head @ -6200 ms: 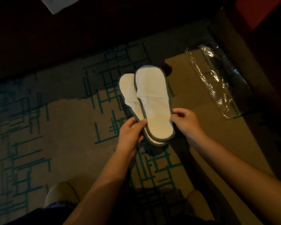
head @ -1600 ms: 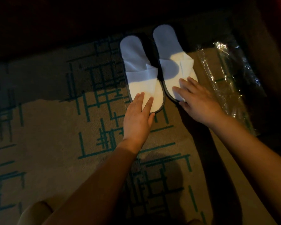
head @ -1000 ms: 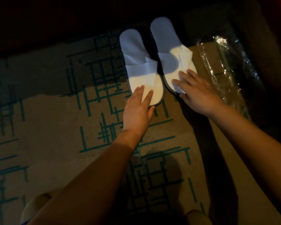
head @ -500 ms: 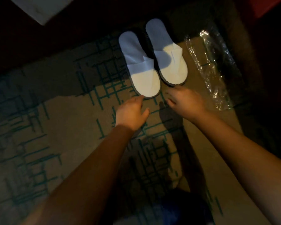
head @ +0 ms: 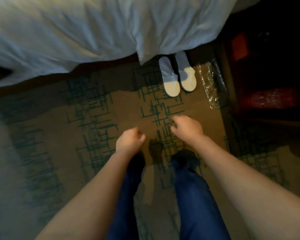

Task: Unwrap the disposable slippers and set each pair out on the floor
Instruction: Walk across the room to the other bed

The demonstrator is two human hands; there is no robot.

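A pair of white disposable slippers with grey edging lies side by side on the patterned carpet, the left slipper touching the right slipper, heels under the bed's edge. An empty clear plastic wrapper lies just right of them. My left hand hangs well below the slippers, fingers curled loosely, holding nothing. My right hand is also clear of them, fingers curled downward and empty. The frame is blurred.
A white duvet hangs over the bed edge along the top. Dark red furniture stands at the right. My legs in blue jeans and dark shoes stand on the brown and teal carpet.
Both hands have left the slippers and drawn back toward me. The view has risen and pulled away, so the bed and my legs now show. The slippers stay where they were set.
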